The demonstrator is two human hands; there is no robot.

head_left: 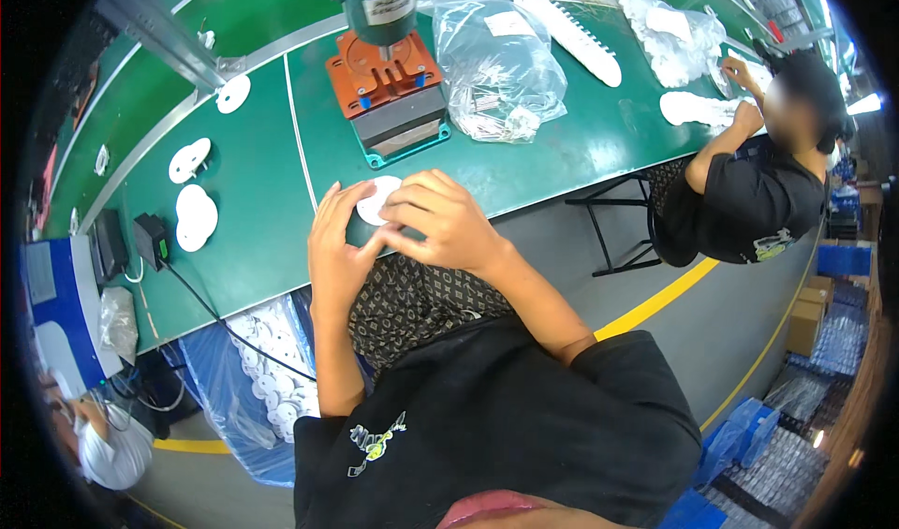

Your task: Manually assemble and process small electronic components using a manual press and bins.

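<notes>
A white round plastic disc is held between my two hands, just above the table's near edge. My left hand grips its left side, with the thumb reaching toward the right. Curled over the disc's right side are the fingers of my right hand, which hide part of it. Straight beyond my hands stands a press with an orange fixture on a dark block and teal base. Right of the fixture lies a clear plastic bag of thin metal pins.
White round pieces lie on the green table at left, near a black adapter with a cable. A blue-lined container below holds many white discs. At right, a co-worker sits near a long row of stacked white pieces.
</notes>
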